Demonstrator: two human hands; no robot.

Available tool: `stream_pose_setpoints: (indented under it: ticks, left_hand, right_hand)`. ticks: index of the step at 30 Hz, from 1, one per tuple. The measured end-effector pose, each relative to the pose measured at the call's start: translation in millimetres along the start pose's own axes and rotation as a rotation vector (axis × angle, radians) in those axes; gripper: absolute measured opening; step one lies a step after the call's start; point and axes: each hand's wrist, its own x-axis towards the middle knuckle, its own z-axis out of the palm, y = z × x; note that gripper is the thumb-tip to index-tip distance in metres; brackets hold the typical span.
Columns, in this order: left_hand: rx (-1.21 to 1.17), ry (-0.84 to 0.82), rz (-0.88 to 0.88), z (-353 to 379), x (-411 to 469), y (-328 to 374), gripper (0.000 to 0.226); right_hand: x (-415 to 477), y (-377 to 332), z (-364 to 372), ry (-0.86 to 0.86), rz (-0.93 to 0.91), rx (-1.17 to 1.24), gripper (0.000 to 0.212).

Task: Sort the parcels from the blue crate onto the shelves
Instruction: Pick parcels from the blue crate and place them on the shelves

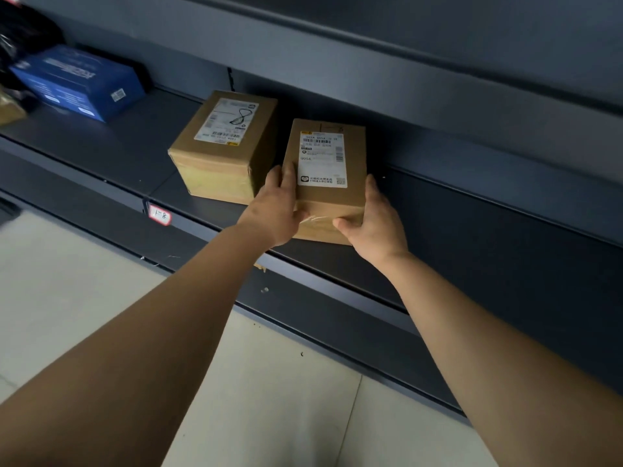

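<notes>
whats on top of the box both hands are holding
A white shipping label covers most of the top face of the held box; nothing else lies on it. The left hand and right hand grip its sides. Its underside is hidden.

A small white tag [159,215] with a red border and the handwritten mark "1-8" is fixed on the front edge of the dark metal rack. Pale floor tiles [67,281] are seen below. At the far upper left, dark crumpled material [23,32], perhaps plastic wrapping, is only dimly made out.
</notes>
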Motion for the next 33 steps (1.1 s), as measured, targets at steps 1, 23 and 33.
stream_pose_setpoints:
  ticks: [1, 23, 33]
  left_hand:
    - [0.051, 0.012, -0.003, 0, -2, 2, 0.086]
    - [0.565, -0.186, 0.307, -32, -199, 116, 0.082]
    - [0.609, -0.206, 0.679, -54, -311, 266, 0.079]
  right_hand:
    - [-1, -2, -2, -0.007, 0.004, -0.057, 0.092]
    - [-258, 20, -132, -0.115, 0.209, -0.588, 0.07]
    - [-453, 40, -255, -0.037, 0.583, -0.537, 0.066]
